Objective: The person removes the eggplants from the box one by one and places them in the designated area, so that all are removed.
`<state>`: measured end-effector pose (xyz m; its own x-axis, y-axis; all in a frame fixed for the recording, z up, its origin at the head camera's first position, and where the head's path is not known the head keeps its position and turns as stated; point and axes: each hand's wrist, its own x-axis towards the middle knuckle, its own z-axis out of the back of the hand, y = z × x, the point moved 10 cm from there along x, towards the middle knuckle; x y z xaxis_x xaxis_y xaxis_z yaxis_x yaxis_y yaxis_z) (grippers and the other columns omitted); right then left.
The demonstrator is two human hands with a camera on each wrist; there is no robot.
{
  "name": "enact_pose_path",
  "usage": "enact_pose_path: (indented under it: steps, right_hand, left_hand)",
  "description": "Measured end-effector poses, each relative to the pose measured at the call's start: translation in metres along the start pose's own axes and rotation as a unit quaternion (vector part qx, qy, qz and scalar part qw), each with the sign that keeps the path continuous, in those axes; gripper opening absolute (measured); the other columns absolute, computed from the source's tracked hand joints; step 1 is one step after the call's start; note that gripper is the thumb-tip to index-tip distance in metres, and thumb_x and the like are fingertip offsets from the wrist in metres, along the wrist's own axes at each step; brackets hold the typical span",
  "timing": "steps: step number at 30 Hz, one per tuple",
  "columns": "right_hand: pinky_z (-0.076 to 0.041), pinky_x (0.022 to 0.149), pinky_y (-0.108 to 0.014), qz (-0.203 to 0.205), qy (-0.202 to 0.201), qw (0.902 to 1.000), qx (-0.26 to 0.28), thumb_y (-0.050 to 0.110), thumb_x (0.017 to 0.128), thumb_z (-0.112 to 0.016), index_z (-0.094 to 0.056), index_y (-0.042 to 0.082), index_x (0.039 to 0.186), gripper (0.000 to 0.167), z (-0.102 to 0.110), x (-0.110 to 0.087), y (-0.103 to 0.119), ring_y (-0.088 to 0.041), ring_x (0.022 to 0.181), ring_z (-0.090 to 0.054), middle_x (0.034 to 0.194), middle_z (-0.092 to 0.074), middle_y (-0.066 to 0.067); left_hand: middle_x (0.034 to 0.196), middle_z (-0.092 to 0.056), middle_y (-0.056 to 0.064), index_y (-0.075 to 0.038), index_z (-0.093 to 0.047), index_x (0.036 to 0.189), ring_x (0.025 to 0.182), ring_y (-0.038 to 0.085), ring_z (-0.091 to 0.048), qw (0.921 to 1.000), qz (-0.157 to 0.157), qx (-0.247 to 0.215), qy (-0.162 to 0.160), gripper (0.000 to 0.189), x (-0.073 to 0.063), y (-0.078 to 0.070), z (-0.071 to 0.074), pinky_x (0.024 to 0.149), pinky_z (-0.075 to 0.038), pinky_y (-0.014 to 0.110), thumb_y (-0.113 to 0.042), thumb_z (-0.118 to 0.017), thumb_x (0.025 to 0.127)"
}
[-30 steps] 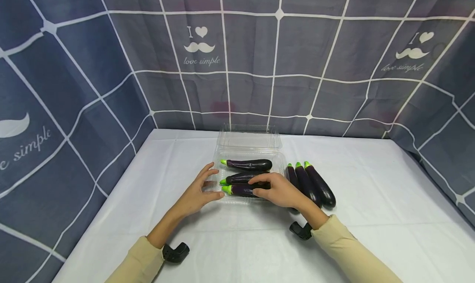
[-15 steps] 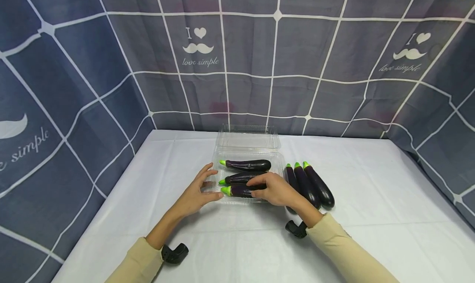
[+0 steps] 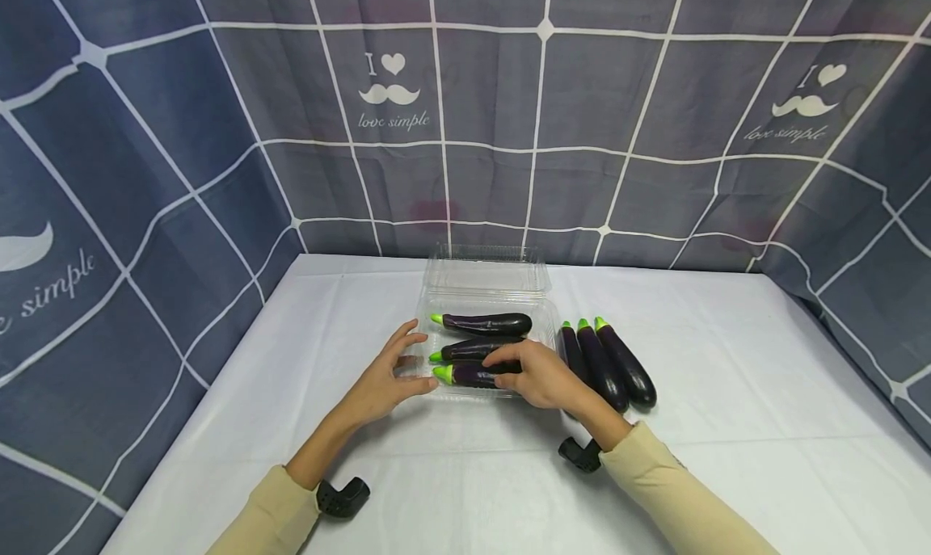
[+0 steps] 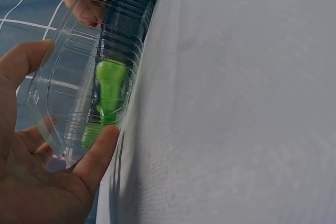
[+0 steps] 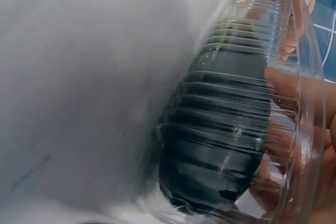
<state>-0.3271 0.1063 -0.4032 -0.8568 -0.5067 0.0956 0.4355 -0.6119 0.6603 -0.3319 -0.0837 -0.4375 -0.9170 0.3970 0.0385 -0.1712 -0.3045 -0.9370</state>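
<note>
A clear plastic clamshell container (image 3: 473, 305) stands on the white cloth with its lid raised at the back. Inside, a far eggplant (image 3: 487, 324), a middle eggplant (image 3: 469, 351) and a near eggplant (image 3: 471, 376) lie crosswise, green stems to the left. My right hand (image 3: 541, 375) reaches over the right part and holds the near eggplant between thumb and fingers; the right wrist view shows this through the ribbed wall. My left hand (image 3: 380, 387) is spread at the container's left end, thumb (image 4: 102, 150) low against the wall and another finger up at the rim.
Right of the container, several more eggplants (image 3: 625, 365) lie side by side on the white cloth (image 3: 756, 361), stems pointing away; my right forearm partly covers them. A dark grid-patterned curtain (image 3: 494, 119) walls in the back and sides.
The right hand has shifted very slightly at the near eggplant, still holding it. The left hand stays at the container's left end.
</note>
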Motion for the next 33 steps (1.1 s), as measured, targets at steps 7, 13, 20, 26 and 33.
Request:
enact_pose_path:
  steps: [7,13,20,26,33]
  right_hand:
    - [-0.048,0.082,-0.039,0.028,-0.018,0.9981,0.051,0.004,0.090,-0.070,-0.073,0.011,0.114,0.026,0.005,-0.001,0.005,-0.021,0.099,-0.059,0.116,-0.067,-0.003]
    - [-0.047,0.084,-0.039,0.053,-0.021,0.9905,0.125,-0.002,0.092,-0.064,-0.066,0.006,0.125,0.034,0.011,-0.002,0.004,-0.026,0.102,-0.056,0.122,-0.063,-0.009]
    - [-0.047,0.080,-0.035,0.056,-0.006,0.9897,0.132,0.000,0.095,-0.061,-0.059,0.011,0.136,0.043,0.011,-0.003,0.001,-0.025,0.104,-0.052,0.121,-0.058,-0.010]
    - [-0.046,0.073,-0.031,0.058,0.029,0.9930,0.099,0.002,0.096,-0.061,-0.058,0.011,0.139,0.044,0.003,-0.003,0.004,-0.018,0.086,-0.054,0.127,-0.060,-0.007]
    - [-0.045,0.078,-0.031,0.045,0.039,0.9936,0.097,0.002,0.097,-0.059,-0.062,0.010,0.134,0.038,-0.001,-0.004,0.004,-0.010,0.076,-0.052,0.135,-0.059,-0.002]
  left_hand:
    - [0.164,-0.008,0.002,-0.002,-0.038,0.148,0.134,0.045,-0.035,1.0000,-0.003,-0.004,-0.008,0.075,-0.002,0.000,0.003,0.098,-0.044,0.052,-0.022,-0.076,0.088]
    - [0.164,-0.008,0.004,-0.001,-0.038,0.147,0.135,0.047,-0.035,0.9999,-0.010,-0.008,-0.005,0.074,-0.002,-0.001,0.003,0.099,-0.045,0.052,-0.021,-0.076,0.088]
    - [0.164,-0.010,0.002,-0.002,-0.038,0.148,0.134,0.045,-0.036,1.0000,-0.004,0.000,-0.008,0.075,0.000,0.002,0.003,0.098,-0.044,0.052,-0.022,-0.077,0.087]
    - [0.164,-0.009,0.001,-0.003,-0.037,0.149,0.134,0.043,-0.036,1.0000,-0.006,0.004,-0.004,0.077,0.001,0.001,0.002,0.099,-0.044,0.052,-0.024,-0.077,0.087]
    - [0.163,-0.010,-0.003,-0.004,-0.038,0.148,0.134,0.042,-0.037,1.0000,-0.001,0.003,-0.006,0.077,0.000,0.000,0.002,0.099,-0.044,0.052,-0.025,-0.078,0.086]
